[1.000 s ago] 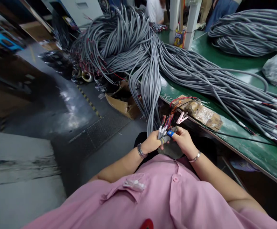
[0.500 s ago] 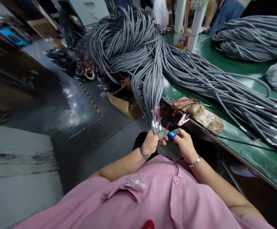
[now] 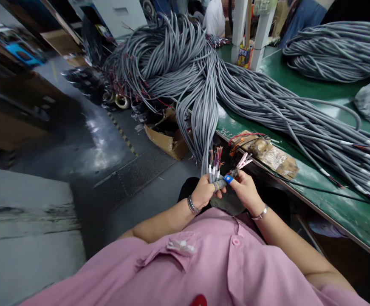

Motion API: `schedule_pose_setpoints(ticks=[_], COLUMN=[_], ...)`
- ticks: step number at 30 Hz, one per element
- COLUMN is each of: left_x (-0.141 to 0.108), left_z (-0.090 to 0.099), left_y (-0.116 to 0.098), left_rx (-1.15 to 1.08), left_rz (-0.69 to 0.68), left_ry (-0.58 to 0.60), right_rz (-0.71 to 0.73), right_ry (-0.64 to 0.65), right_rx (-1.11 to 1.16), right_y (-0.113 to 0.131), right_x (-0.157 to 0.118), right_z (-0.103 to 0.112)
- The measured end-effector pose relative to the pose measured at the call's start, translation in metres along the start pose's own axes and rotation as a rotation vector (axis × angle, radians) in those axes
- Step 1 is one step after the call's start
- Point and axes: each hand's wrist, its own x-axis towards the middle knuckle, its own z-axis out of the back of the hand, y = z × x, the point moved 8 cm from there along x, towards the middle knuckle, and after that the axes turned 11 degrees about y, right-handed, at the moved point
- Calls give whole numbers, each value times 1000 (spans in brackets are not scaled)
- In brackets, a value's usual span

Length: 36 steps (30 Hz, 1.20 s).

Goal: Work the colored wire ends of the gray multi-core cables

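My left hand [image 3: 204, 192] is closed around several grey cables [image 3: 214, 175]. Their white-banded ends stand upright above the fist, with fanned coloured wires [image 3: 217, 156] showing bare tips. Grey wrapping with a yellow line covers my left thumb. My right hand [image 3: 246, 189], with a blue wrap [image 3: 228, 179] on its thumb, pinches the end of another grey cable beside the left thumb. The fingertips of both hands nearly meet, and they hide most of that end. Just beyond the right fingers is a pink clothes-peg [image 3: 244, 160].
A green-topped table [image 3: 334, 187] carries a long bundle of grey cables [image 3: 267, 97] and another coil [image 3: 337, 51]. Near its edge lies a taped wooden block [image 3: 270, 155] with wires. An open cardboard box [image 3: 164, 138] stands on the floor. Other people are behind the table.
My left hand and the cable ends have shifted slightly right and down. My right fingers have closed in on the small cable end, whose red wires showed before and are now mostly covered.
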Motion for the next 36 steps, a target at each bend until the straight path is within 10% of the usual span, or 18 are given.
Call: schedule_pose_setpoints(ticks=[9, 18, 36], left_x=[2, -5, -4], left_z=[-7, 5, 3], left_y=[-5, 0, -3], left_rx=[123, -21, -19], left_rz=[56, -43, -32], left_ry=[132, -109, -85], right_rz=[32, -68, -83], right_ry=[-4, -100, 10], right_rx=[-45, 155, 87], right_y=[-3, -14, 3], right_x=[-6, -10, -5], right_z=[1, -1, -5])
